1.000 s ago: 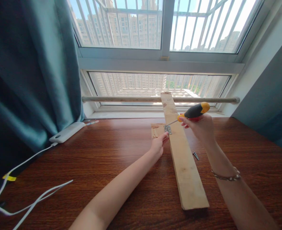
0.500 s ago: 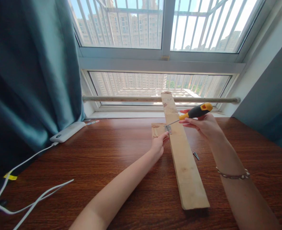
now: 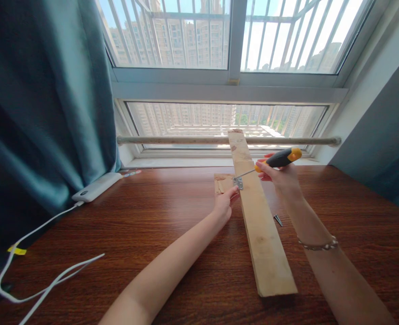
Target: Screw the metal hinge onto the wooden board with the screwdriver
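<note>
A long pale wooden board (image 3: 263, 239) lies lengthwise on the brown wood-grain table, with a shorter wooden board (image 3: 222, 184) against its left side. Across their joint sits a small metal hinge (image 3: 240, 183). My left hand (image 3: 223, 205) grips the short board from the near side, its thumb at the hinge's lower edge; the other fingers are partly hidden. My right hand (image 3: 285, 178) is closed around a yellow and black screwdriver (image 3: 280, 158), held slanted over the long board. The screwdriver's tip meets the hinge's upper left part; any screw there is too small to tell.
A few loose screws (image 3: 278, 220) lie right of the long board. At the left are a white power bank (image 3: 97, 187) and a white cable (image 3: 55, 282) beside a blue curtain (image 3: 50, 113). A horizontal rail (image 3: 175, 140) runs before the window, near the board's far end.
My right hand has turned around the screwdriver, and its wrist has shifted left. The handle has dipped slightly while the tip stays at the hinge. My left hand has not visibly moved.
</note>
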Demonstrator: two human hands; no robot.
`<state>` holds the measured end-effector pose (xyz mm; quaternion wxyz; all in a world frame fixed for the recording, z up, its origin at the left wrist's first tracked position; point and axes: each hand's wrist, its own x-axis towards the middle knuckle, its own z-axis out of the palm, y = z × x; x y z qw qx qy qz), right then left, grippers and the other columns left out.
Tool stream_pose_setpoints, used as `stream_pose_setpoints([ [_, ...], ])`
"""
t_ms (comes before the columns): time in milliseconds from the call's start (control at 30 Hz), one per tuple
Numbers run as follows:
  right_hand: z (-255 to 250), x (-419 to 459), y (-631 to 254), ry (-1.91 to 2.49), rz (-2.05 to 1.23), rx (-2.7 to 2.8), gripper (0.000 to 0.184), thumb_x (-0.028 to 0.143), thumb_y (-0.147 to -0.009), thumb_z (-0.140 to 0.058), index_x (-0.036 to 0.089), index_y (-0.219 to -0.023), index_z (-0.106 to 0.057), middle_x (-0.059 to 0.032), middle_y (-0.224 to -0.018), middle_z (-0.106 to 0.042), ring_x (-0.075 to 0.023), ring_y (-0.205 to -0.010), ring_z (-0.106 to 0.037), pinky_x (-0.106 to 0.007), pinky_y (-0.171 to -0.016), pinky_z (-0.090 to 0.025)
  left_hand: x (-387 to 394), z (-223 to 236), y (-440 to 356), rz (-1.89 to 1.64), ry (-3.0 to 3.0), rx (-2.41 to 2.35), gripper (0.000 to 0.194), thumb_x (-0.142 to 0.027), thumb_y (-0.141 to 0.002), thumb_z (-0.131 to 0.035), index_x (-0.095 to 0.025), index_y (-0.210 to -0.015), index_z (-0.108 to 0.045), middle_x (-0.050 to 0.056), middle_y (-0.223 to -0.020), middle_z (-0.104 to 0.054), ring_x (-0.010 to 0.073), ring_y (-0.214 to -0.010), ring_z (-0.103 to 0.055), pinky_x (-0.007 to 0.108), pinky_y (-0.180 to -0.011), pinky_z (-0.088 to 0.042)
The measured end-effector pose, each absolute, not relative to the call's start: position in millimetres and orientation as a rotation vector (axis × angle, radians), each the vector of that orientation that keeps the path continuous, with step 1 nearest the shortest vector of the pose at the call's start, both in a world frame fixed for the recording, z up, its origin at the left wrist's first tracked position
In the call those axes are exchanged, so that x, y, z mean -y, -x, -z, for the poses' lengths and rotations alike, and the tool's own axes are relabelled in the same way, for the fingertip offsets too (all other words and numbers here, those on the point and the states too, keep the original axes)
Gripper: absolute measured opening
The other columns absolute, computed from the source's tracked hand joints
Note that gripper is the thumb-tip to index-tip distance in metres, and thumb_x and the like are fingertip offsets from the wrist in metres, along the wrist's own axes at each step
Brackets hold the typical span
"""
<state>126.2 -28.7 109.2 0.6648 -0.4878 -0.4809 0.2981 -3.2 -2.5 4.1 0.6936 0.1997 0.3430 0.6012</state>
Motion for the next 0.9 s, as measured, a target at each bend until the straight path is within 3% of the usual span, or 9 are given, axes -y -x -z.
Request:
stream_pose_setpoints([
  [100,-119,31,-139,0.976,-1.001,1.137,0.047,0.024,-0.053,-0.078,0.016,-0.096,-0.059,-0.0069,-0.095,-0.067,-0.014,-0.06,-0.065,-0.025,-0.056,-0.055,2,-4,4,-1.341,-0.44,-0.772,0.024,-0.006,-0.063,-0.069,-0.014,-0.086,-0.064,0.006,-0.081,-0.07,0.0129,-0.069,-0.065,0.025,-0.068,-0.051],
  [200,-124,34,-146,0.951,-1.079,1.17,0.044,0.02,-0.052,-0.078,0.014,-0.092,-0.062,-0.0085,-0.097,-0.067,-0.0168,-0.067,-0.067,-0.026,-0.061,-0.056,1,-2,3,-1.322,-0.44,-0.772,0.023,-0.006,-0.064,-0.069,-0.013,-0.086,-0.064,0.007,-0.082,-0.07,0.0133,-0.07,-0.066,0.026,-0.071,-0.051],
  [367,-116,31,-137,1.114,-0.75,1.176,0.031,0.031,-0.054,-0.078,0.01,-0.074,-0.065,-0.0083,-0.073,-0.069,-0.018,-0.057,-0.065,-0.027,-0.052,-0.056,2,-3,3,-1.279,-0.442,-0.741,0.016,-0.007,-0.066,-0.069,-0.011,-0.08,-0.065,0.008,-0.081,-0.07,0.014,-0.073,-0.066,0.026,-0.078,-0.051],
  [533,-109,31,-124,1.334,-0.297,1.127,0.034,0.045,-0.059,-0.072,0.011,-0.06,-0.064,-0.0048,-0.049,-0.062,-0.0169,-0.04,-0.059,-0.026,-0.038,-0.05,3,-4,2,-1.273,-0.418,-0.762,0.012,-0.004,-0.066,-0.068,-0.01,-0.076,-0.065,0.008,-0.081,-0.07,0.0139,-0.074,-0.066,0.026,-0.081,-0.051],
  [900,-111,23,-134,1.127,-0.362,0.867,0.035,0.045,-0.056,-0.074,0.014,-0.059,-0.058,-0.0029,-0.051,-0.062,-0.0159,-0.037,-0.056,-0.026,-0.03,-0.045,1,-3,3,-1.247,-0.428,-0.758,0.016,-0.003,-0.064,-0.068,-0.01,-0.078,-0.066,0.008,-0.079,-0.071,0.0136,-0.072,-0.066,0.025,-0.079,-0.051],
])
